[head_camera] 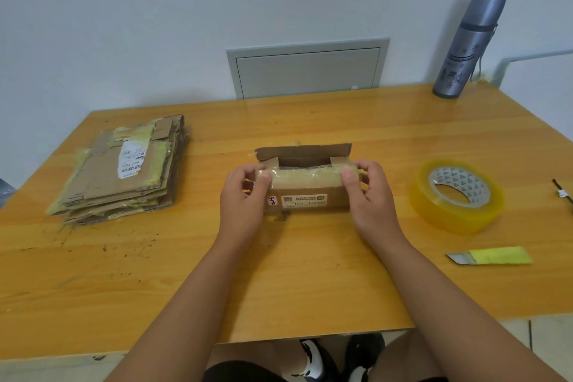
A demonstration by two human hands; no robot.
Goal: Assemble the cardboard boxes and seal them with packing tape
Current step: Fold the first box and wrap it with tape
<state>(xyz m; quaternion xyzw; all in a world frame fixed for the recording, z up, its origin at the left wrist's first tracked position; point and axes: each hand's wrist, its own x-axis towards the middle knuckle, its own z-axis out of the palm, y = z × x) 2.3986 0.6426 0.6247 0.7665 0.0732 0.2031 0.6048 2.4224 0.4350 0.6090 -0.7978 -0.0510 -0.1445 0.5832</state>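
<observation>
- One small cardboard box (305,187) at the middle of the table (279,273), near flap pushed down under old yellowed tape, far flap upright, top not yet closed.
- Left hand (245,195) gripping the box's left end, thumb curled over the top front edge; right hand (369,192) gripping the right end the same way, thumb on the taped flap.
- Looks light and probably empty; thin, used board, likely to crumple under hard squeezing, so best held at the ends and corners, as here.
- Old tape film on the flap, probably slick under the thumbs; bare cardboard sides the safer hold.
- Flattened boxes (124,170) in one pile near the far left corner; several sheets, exact count impossible to tell from the layered edges.
- One roll of clear packing tape (459,195) lying flat toward the right edge, well apart from the box.
- One utility knife (490,256) with a yellow handle nearer the front right, blade exposed; worth reaching for with care.
- One grey flask (471,43) upright at the far right corner.
</observation>
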